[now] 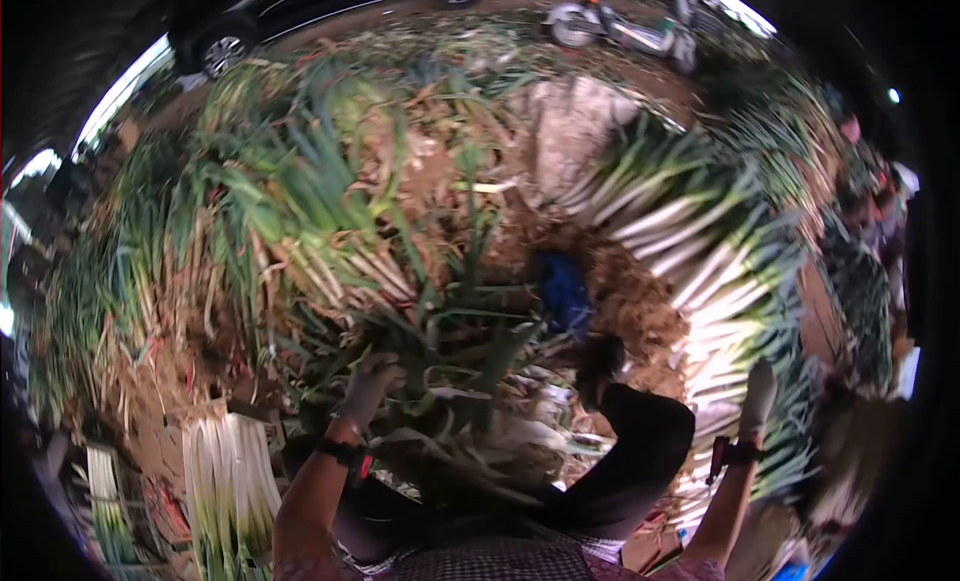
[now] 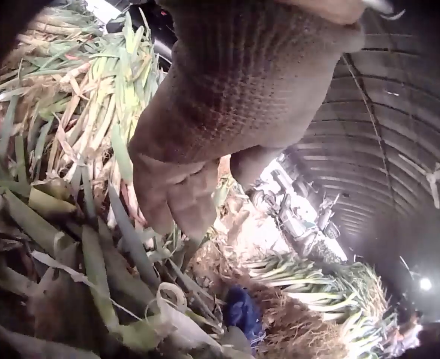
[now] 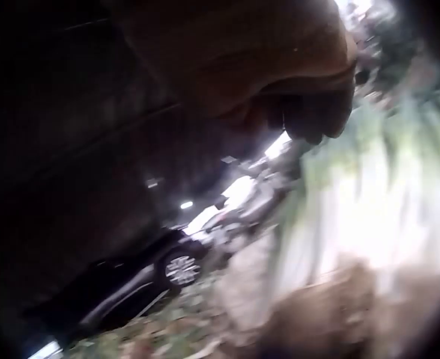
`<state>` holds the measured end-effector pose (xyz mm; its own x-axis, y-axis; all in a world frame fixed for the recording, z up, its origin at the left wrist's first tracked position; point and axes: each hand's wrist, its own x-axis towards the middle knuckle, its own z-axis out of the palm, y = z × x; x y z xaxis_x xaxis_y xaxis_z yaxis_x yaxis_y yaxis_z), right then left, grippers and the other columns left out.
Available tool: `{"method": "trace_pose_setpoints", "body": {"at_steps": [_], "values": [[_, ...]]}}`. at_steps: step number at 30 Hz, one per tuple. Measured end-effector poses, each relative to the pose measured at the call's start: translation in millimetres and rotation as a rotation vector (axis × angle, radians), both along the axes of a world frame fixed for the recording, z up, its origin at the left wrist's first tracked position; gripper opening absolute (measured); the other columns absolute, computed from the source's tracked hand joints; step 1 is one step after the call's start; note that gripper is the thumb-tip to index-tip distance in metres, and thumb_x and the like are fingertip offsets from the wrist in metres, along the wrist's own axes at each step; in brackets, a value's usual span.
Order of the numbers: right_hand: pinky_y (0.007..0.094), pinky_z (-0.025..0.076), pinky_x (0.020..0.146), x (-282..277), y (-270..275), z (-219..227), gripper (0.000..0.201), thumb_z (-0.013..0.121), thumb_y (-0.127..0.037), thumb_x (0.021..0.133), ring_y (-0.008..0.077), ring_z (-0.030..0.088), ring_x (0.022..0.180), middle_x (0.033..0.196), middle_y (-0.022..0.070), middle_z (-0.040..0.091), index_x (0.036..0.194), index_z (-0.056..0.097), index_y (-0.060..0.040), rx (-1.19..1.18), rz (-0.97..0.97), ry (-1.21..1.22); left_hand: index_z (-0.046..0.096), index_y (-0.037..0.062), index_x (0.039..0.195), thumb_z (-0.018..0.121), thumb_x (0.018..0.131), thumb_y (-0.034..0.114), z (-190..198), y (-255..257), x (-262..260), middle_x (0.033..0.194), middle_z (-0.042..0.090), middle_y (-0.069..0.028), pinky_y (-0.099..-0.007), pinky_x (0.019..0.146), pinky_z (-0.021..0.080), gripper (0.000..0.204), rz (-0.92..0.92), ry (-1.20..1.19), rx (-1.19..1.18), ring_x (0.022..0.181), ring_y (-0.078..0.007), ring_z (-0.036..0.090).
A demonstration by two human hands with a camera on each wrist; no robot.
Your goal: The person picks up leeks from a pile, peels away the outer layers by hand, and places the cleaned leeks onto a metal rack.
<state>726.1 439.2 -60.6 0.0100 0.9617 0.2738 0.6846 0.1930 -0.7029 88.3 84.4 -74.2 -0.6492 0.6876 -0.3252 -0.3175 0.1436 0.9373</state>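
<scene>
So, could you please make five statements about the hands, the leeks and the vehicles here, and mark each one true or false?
1. The left hand wears a glove. True.
2. The right hand is above the loose leaves in the middle. False: the right hand is by the white-stemmed leeks on the person's right.
3. The car at the back is white. False: the car is black.
4. A motorbike stands beyond the leeks. True.
5. Each wrist has a dark band. True.
</scene>
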Motion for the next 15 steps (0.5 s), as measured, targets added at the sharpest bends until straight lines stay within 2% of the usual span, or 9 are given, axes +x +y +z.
{"method": "trace_pose_setpoints", "body": {"at_steps": [1,3,5,8,9,10,11,12,15], "values": [[0.0286,0.045,0.092,-83.6,12.5,36.6,0.035,0.051,-0.007,0.094,0.0168,0.057,0.105,0.119,0.0092,0.061,0.126,0.054,0.0049,0.035,0.158,0.292,0.056,-0.004,0.114,0.063,0.087,0.009,-0.9,0.0,-6.3,0.093,0.064,-0.0109,-0.0288,0.074,0.055,0.031,-0.054,-0.025,-0.027,0.084,-0.019,0.066],[0.0276,0.046,0.089,-249.6,-5.4,114.9,0.035,0.055,-0.005,0.091,0.0152,0.058,0.104,0.112,0.0065,0.064,0.125,0.057,0.0013,-0.069,0.506,0.167,0.055,-0.0045,0.114,0.062,0.087,0.009,-8.5,-5.1,-16.2,0.094,0.064,-0.0107,-0.0286,0.074,0.054,0.031,-0.087,-0.058,-0.049,0.085,-0.0193,0.066],[0.0286,0.048,0.087,-369.9,-15.7,103.0,0.036,0.06,-0.005,0.087,0.0174,0.061,0.102,0.108,0.0104,0.066,0.123,0.059,-0.0009,0.115,0.943,-0.092,0.056,-0.0049,0.115,0.061,0.09,0.013,-22.0,-10.9,-20.6,0.094,0.065,-0.0095,-0.0274,0.076,0.053,0.032,-0.107,-0.121,-0.1,0.085,-0.0172,0.065],[0.0299,0.051,0.083,-528.4,-37.7,-14.3,0.035,0.057,-0.006,0.088,0.0188,0.064,0.095,0.107,0.009,0.067,0.123,0.06,-0.0026,-0.378,1.052,0.125,0.054,-0.0054,0.122,0.056,0.094,0.021,7.3,-12.1,-9.9,0.092,0.067,-0.0081,-0.0277,0.076,0.053,0.038,-0.31,0.205,-0.06,0.079,-0.0171,0.066],[0.0316,0.05,0.085,-567.5,-66.8,-23.2,0.034,0.059,-0.012,0.088,0.0202,0.064,0.097,0.109,0.0102,0.067,0.122,0.061,-0.0056,-0.325,1.079,0.033,0.054,-0.0054,0.122,0.056,0.094,0.021,18.8,-20.0,-12.4,0.092,0.067,-0.0081,-0.0277,0.076,0.053,0.038,-0.3,0.193,-0.062,0.079,-0.0171,0.066],[0.0334,0.05,0.086,-604.6,-71.1,-87.5,0.036,0.062,-0.015,0.087,0.0219,0.063,0.101,0.112,0.0117,0.067,0.123,0.061,-0.0098,-0.569,1.031,0.353,0.054,-0.0045,0.122,0.056,0.095,0.02,29.4,-27.8,-13.9,0.094,0.067,-0.0069,-0.0268,0.076,0.053,0.037,-0.371,0.202,-0.157,0.081,-0.0154,0.065],[0.0346,0.049,0.086,-633.9,-90.7,-98.0,0.037,0.062,-0.017,0.087,0.0238,0.063,0.103,0.115,0.0143,0.066,0.124,0.06,-0.011,-0.119,1.138,-0.109,0.055,-0.0037,0.123,0.055,0.096,0.018,35.1,-35.0,-16.4,0.095,0.066,-0.0056,-0.0259,0.076,0.052,0.035,-0.445,0.21,-0.253,0.083,-0.0137,0.064],[0.0348,0.049,0.087,-661.6,-108.5,-106.5,0.04,0.062,-0.021,0.087,0.0265,0.063,0.104,0.117,0.0155,0.064,0.126,0.058,-0.0125,-0.399,1.06,-0.03,0.055,-0.0037,0.123,0.055,0.096,0.018,32.6,-44.1,-17.6,0.095,0.066,-0.0056,-0.0259,0.076,0.052,0.035,-0.443,0.203,-0.258,0.083,-0.0137,0.064],[0.0358,0.048,0.089,-692.4,-119.7,-161.2,0.044,0.06,-0.026,0.088,0.0291,0.061,0.107,0.123,0.0156,0.061,0.13,0.054,-0.0132,-0.037,1.122,-0.221,0.057,-0.0027,0.12,0.055,0.095,0.013,31.8,-63.5,-23.4,0.097,0.066,-0.0048,-0.0247,0.077,0.05,0.03,-0.197,-0.056,-0.075,0.086,-0.0099,0.061]]}}
